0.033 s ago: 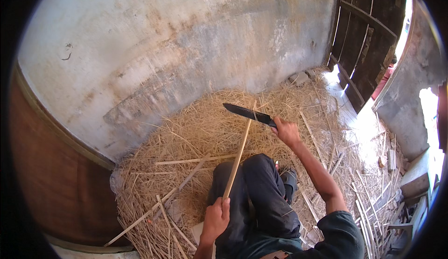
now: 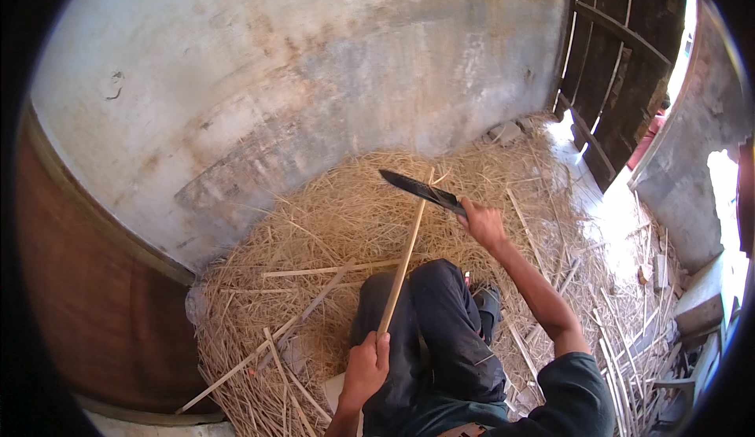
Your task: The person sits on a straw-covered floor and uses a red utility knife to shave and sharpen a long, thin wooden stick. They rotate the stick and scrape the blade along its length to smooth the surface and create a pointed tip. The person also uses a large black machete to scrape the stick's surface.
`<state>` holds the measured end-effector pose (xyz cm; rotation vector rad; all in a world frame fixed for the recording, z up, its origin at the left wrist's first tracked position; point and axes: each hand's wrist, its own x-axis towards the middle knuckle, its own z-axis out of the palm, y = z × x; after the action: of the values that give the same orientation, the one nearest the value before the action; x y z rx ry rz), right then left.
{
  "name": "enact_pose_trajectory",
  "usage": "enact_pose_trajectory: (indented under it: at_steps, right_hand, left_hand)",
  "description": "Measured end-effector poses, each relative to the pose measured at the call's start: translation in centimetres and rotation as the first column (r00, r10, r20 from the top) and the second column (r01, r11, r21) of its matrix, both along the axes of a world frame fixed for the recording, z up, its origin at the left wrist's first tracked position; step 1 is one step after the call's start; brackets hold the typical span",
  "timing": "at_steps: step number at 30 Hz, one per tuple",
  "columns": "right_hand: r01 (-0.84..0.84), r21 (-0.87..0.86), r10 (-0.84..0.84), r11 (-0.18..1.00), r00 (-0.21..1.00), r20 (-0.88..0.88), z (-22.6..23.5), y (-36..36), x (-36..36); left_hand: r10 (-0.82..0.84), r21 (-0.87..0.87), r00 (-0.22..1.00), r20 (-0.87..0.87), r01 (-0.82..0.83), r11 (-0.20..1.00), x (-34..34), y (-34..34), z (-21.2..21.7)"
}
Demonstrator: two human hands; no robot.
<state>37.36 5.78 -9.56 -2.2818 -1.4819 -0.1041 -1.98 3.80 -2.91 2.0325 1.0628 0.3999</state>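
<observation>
Straw [image 2: 338,224] the colour of dry grass covers the ground ahead of me, heaped against the foot of a stained plaster wall [image 2: 314,67]. My left hand [image 2: 366,368] is clenched around the near end of a long pale bamboo stick [image 2: 403,264], which slants up and away from me over my dark trouser knee [image 2: 440,311]. Its bottom end is lost inside my fist, and I cannot tell whether it reaches the ground behind my leg. My right hand [image 2: 481,223] is wrapped tight round the handle of a dark machete [image 2: 421,189]; the handle is hidden in my grip, so only the blade shows, pointing left and lying across the upper end of the stick. Whether the edge touches the bamboo or sits just above it I cannot make out.

Loose split sticks [image 2: 322,270] lie scattered on the straw to my left, some half buried. More slivers are strewn to my right, near a concrete step [image 2: 700,295], too small and bright to count. A dark wooden slatted door [image 2: 621,59] stands at the upper right, cut off by the rim, with glare washing out whatever is beyond it. Something reddish-brown and curved [image 2: 86,295] fills the left edge; I cannot say what it is.
</observation>
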Motion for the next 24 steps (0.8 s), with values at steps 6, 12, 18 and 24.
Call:
enact_pose_trajectory:
  at_steps: [6,12,18,24]
  right_hand:
    - [-0.126,0.198,0.233,0.972,0.607,-0.76,-0.9,0.6,-0.1]
    - [-0.258,0.122,0.283,0.958,0.916,-0.283,2.7,-1.8,-7.1]
    - [-0.544,0.036,0.542,0.838,0.838,0.055,1.1,-0.8,-7.2]
    - [0.508,0.35,-0.451,0.787,0.861,-0.237,-6.4,1.2,15.7]
  left_hand:
    - [0.012,-0.163,0.999,0.046,-0.005,0.987,-0.9,0.3,0.4]
    - [0.032,-0.073,0.999,0.02,-0.03,0.997,-0.6,0.5,0.1]
    - [0.084,0.098,0.996,-0.031,-0.081,0.992,-0.7,0.4,0.5]
    - [0.028,-0.179,1.0,-0.002,-0.028,0.983,-4.2,-1.4,2.8]
